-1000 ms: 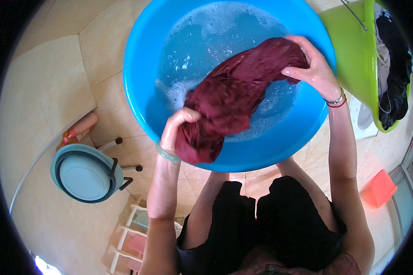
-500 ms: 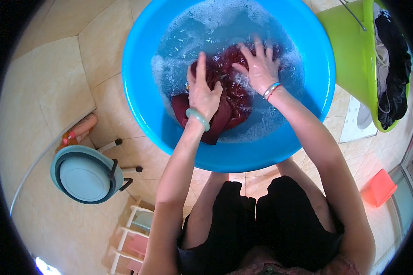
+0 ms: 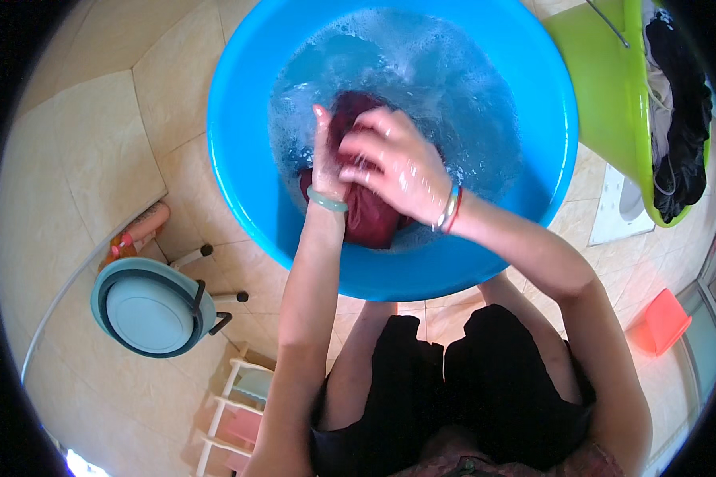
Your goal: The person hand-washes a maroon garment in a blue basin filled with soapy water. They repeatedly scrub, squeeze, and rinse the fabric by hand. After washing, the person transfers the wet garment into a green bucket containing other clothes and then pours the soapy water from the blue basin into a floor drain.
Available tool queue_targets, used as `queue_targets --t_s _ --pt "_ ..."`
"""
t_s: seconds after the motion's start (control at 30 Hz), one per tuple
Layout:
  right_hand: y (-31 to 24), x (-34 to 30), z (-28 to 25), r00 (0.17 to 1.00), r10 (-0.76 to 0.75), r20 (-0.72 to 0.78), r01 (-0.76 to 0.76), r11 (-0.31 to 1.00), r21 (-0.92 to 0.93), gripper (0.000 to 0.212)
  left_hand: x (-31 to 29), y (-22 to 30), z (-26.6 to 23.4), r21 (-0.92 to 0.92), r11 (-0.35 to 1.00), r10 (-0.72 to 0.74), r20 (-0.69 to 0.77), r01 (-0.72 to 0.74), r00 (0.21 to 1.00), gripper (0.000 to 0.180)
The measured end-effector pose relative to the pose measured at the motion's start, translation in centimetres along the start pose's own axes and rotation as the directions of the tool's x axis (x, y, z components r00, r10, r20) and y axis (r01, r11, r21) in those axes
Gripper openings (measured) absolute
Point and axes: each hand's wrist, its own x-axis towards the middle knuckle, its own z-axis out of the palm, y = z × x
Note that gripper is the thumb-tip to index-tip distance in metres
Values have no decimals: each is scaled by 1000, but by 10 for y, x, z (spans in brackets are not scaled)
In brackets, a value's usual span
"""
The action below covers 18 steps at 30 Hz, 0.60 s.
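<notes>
In the head view, the blue basin (image 3: 239, 183) in the upper centre holds soapy water (image 3: 453, 103) and a dark red cloth (image 3: 370, 219). The left hand (image 3: 324, 163) and right hand (image 3: 390, 163) are both closed on the cloth, pressed together, with the cloth bunched between and below them.

At the upper right, a green tub (image 3: 612, 87) holds dark clothes (image 3: 680, 103).

Single head-worn fisheye view; we look steeply down from above own lap. Blue basin (image 3: 239, 183) fills upper centre, close. Own forearms enter from lower edge. Tiled floor (image 3: 79, 159) bends toward dark circular rim. Green tub (image 3: 612, 87) at upper right edge.
</notes>
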Motion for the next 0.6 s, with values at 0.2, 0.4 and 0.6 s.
queue_targets --t_s 0.2,0.4,0.6 --pt "-58 -23 -6 944 -299 143 323 924 -205 15 -22 -4 42 -206 979 13 47 -3 999 38" --pt "-58 -9 2 944 -324 -67 313 940 -135 13 -31 -3 38 -284 959 41 100 -11 994 35" --pt "-47 8 1 920 -355 -164 339 933 -118 14 -27 -13 36 -171 977 116 -82 -128 990 32"
